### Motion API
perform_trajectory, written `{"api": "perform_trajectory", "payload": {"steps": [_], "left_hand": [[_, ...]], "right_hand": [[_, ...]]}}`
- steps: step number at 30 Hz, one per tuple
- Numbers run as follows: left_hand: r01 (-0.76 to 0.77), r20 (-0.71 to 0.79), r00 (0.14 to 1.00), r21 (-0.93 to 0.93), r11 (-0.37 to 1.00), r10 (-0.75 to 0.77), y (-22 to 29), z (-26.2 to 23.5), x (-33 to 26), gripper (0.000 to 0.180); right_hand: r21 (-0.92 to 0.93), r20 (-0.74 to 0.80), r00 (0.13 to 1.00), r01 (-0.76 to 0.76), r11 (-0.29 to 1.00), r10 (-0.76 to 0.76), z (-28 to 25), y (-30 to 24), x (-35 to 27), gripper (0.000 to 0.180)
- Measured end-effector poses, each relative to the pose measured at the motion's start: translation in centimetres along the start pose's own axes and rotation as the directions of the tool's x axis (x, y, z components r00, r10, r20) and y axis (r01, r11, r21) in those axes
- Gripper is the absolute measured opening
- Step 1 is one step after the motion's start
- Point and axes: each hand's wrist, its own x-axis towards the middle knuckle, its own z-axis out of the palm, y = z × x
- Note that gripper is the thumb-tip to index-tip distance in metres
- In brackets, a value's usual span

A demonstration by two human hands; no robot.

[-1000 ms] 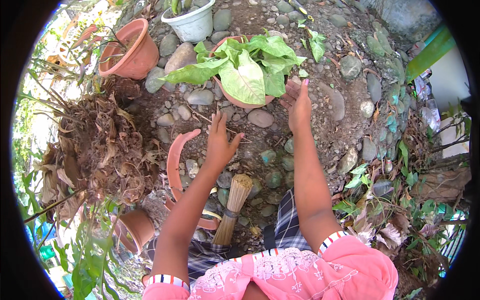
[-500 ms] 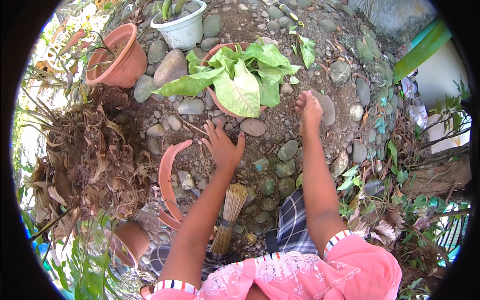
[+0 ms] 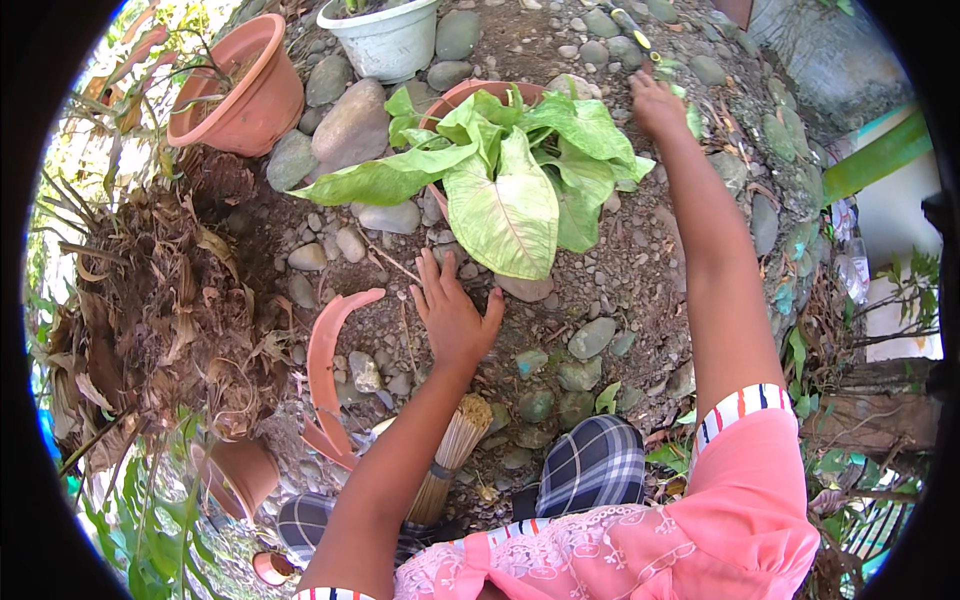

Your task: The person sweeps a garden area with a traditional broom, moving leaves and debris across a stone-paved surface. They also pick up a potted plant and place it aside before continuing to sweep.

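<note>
While left hand [image 3: 452, 318] lies flat on gravel [image 3: 590, 290], fingers spread, right hand [image 3: 655, 100] reaches beyond leafy plant [image 3: 505, 170], fingers curled, grip unclear.

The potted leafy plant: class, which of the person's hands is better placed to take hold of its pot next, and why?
Probably the left hand: it rests flat on the gravel just below the terracotta pot, under the leaves. The right hand is stretched beyond the pot's far right side.
</note>
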Motion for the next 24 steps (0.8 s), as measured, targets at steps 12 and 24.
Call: {"api": "perform_trajectory", "payload": {"steps": [12, 24], "left_hand": [[-0.023, -0.037, 0.999, 0.0, 1.0, 0.023, -0.2, 0.2, 0.0, 0.075], [-0.005, -0.031, 0.999, -0.011, 1.0, 0.005, 0.1, 0.0, -0.1, 0.074]], "right_hand": [[-0.077, -0.08, 0.988, -0.141, 0.987, 0.134, 0.7, 0.2, 2.1, 0.024], [0.314, -0.134, 0.981, -0.089, 0.945, 0.137, 2.6, 1.7, -0.1, 0.023]]}}
